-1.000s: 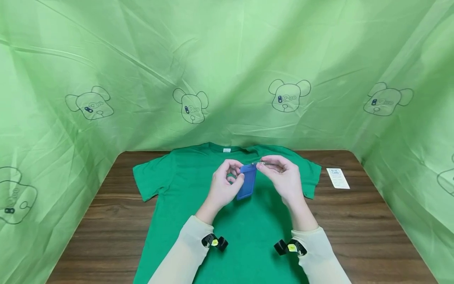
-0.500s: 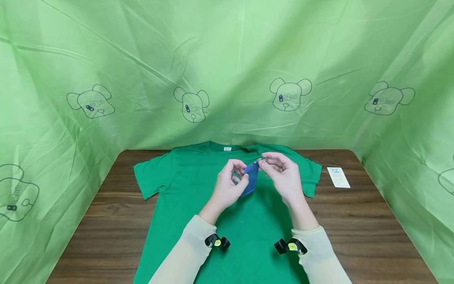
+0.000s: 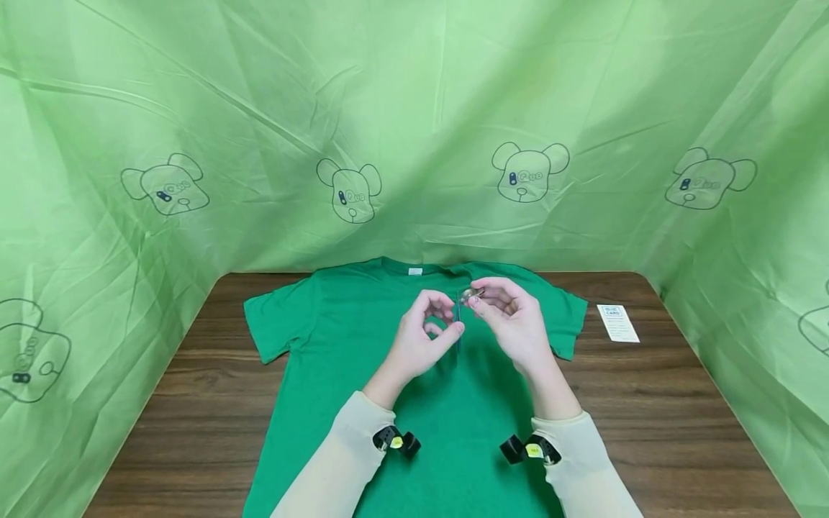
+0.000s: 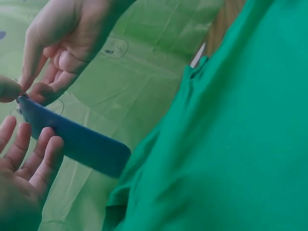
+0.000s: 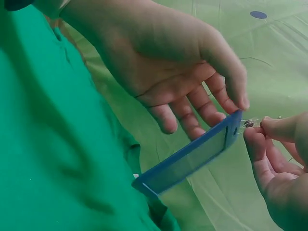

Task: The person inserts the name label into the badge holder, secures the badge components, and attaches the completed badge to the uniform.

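Observation:
A blue badge holder (image 5: 187, 154) with a clear window hangs over the green T-shirt (image 3: 388, 403). In the head view it stands nearly edge-on between the hands. My right hand (image 3: 512, 316) pinches the small metal clip (image 3: 473, 293) at its top between thumb and fingertips. Beside the holder is my left hand (image 3: 421, 334), its fingers loosely spread. In the right wrist view the left fingertips (image 5: 219, 118) lie right at the holder's long edge, and the thumb is by its top corner. The left wrist view shows the holder's plain blue back.
The T-shirt lies spread on a brown wooden table (image 3: 680, 424), neck towards the back. A white printed card (image 3: 617, 324) lies on the wood to the right of the shirt. Light green cloth (image 3: 414, 108) with bear drawings encloses the back and sides.
The badge holder has turned from showing its blue face to nearly edge-on in the head view. The left fingers have loosened around it. The right hand still pinches the clip.

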A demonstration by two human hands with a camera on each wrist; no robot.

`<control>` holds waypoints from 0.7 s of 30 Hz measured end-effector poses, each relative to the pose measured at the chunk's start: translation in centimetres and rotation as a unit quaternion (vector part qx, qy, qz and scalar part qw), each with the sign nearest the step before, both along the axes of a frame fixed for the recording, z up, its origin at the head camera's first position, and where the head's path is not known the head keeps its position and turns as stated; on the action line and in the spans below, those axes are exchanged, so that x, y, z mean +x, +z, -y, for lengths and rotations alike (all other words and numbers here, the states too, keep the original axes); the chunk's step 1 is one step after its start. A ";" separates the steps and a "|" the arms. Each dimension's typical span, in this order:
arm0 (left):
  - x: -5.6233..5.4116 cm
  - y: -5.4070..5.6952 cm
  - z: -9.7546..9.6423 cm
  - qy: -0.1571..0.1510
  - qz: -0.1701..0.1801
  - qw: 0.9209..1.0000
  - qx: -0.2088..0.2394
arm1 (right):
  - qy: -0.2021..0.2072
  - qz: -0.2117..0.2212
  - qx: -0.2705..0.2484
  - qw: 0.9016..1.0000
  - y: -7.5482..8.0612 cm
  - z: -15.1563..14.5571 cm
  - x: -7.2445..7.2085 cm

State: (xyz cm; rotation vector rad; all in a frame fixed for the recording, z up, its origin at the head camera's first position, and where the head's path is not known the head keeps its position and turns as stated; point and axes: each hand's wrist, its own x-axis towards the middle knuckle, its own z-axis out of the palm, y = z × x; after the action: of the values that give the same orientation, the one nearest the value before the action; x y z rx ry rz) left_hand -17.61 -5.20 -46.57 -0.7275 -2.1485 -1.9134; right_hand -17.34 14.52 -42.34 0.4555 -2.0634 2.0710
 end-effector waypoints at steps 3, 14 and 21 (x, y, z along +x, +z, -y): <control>-0.2 0.2 0.0 0.005 0.006 1.000 0.021 | 0.013 -0.004 0.001 1.000 0.0 0.0 -0.1; -0.3 0.7 0.4 0.014 0.044 0.998 0.038 | 0.034 -0.005 0.029 0.999 -0.1 0.1 0.1; -0.4 0.7 0.7 0.022 0.045 0.998 0.040 | 0.039 -0.006 0.058 0.998 -0.2 0.4 0.2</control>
State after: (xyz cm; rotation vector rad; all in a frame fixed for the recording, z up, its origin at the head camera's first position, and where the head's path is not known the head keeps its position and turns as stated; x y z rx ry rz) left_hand -17.97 -5.94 -45.89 -0.5859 -2.1051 -2.0332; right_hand -17.19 14.08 -42.54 0.5741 -2.1997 1.9916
